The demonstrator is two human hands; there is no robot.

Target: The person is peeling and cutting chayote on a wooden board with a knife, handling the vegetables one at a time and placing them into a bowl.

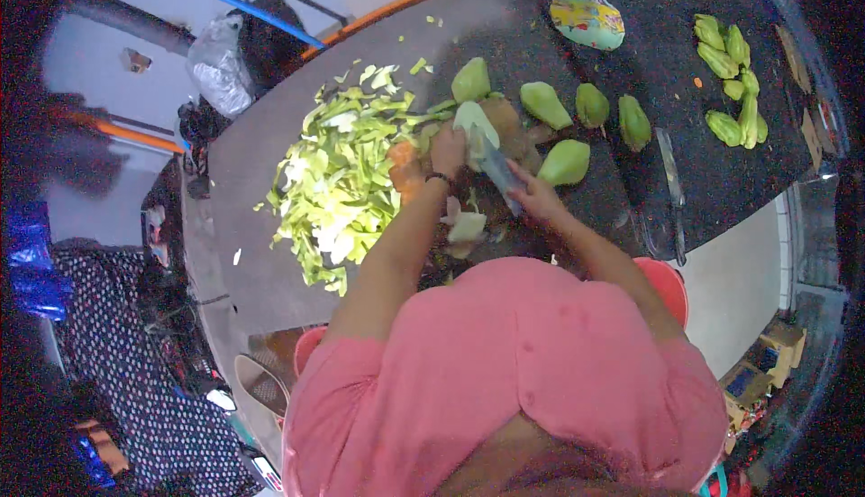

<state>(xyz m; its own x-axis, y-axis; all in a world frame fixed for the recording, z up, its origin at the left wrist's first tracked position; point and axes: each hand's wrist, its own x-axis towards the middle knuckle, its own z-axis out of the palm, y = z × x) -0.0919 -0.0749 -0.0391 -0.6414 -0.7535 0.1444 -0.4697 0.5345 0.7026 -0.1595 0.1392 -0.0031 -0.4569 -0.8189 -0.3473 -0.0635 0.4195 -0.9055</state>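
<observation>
My right hand (pixel 539 194) is closed around the handle end of a wide knife (pixel 499 171), whose blade lies against a cut pale-green papaya-like piece (pixel 477 123). My left hand (pixel 448 149) grips the lower left side of that piece. Just beyond stands another green fruit (pixel 471 80). To the right lie several whole green fruits, among them one (pixel 566 162) near my right hand. Left of my left hand spreads a big heap of pale-green slices or peelings (pixel 344 179). An orange piece (pixel 403 164) sits at its edge, by my left wrist. White pieces (pixel 466 225) lie below my hands.
Several chayote-like green vegetables (pixel 720 61) lie at the far right of the dark table (pixel 260 226). A long knife (pixel 671 166) rests near the right edge. A patterned oval mat or plate (pixel 588 19) is at the back. A plastic bag (pixel 219 64) is beyond the left edge.
</observation>
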